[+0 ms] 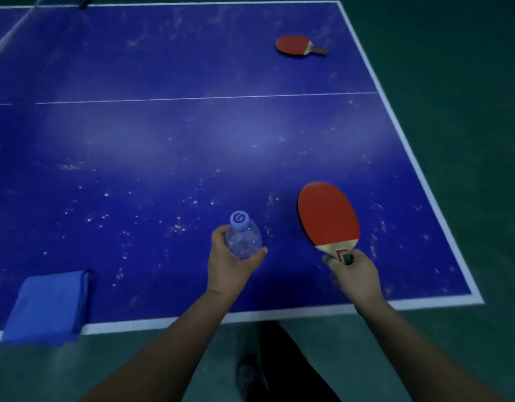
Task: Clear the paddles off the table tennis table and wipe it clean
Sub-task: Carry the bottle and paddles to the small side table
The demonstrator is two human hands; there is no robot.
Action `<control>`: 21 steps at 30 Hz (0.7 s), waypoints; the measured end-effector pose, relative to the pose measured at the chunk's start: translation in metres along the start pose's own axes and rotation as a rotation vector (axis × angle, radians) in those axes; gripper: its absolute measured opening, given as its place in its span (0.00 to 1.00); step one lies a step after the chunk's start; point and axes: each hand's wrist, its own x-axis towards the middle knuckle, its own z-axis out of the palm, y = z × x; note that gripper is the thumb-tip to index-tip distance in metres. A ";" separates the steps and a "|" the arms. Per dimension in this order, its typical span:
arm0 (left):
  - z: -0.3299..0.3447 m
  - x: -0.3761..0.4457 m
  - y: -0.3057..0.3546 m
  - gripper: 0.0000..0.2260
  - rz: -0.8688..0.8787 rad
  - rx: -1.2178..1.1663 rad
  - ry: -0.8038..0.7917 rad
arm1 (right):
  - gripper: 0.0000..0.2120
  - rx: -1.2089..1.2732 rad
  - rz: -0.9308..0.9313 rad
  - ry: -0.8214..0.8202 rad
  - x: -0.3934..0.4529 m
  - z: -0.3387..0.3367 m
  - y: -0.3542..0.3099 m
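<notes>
The right hand [356, 275] has its fingers curled round the handle of a paddle [327, 217], red face up, above the near right part of the table [192, 134]. The left hand [231, 264] grips a capped bottle [242, 236] left of that paddle. A second paddle [298, 45] lies far across the table. A folded cloth [47, 306] overhangs the table's near edge, well left of the bottle.

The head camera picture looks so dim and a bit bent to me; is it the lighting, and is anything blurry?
Head view: dim overall, with soft pale glare patches on the middle of the table; its white edge lines bow from the wide lens; the far paddle and cloth look soft, while the bottle in the left hand and the paddle in the right hand are clearer.
</notes>
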 end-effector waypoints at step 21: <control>0.331 -0.203 0.058 0.31 -0.001 0.125 -0.275 | 0.11 -0.179 0.243 0.241 -0.061 -0.317 0.271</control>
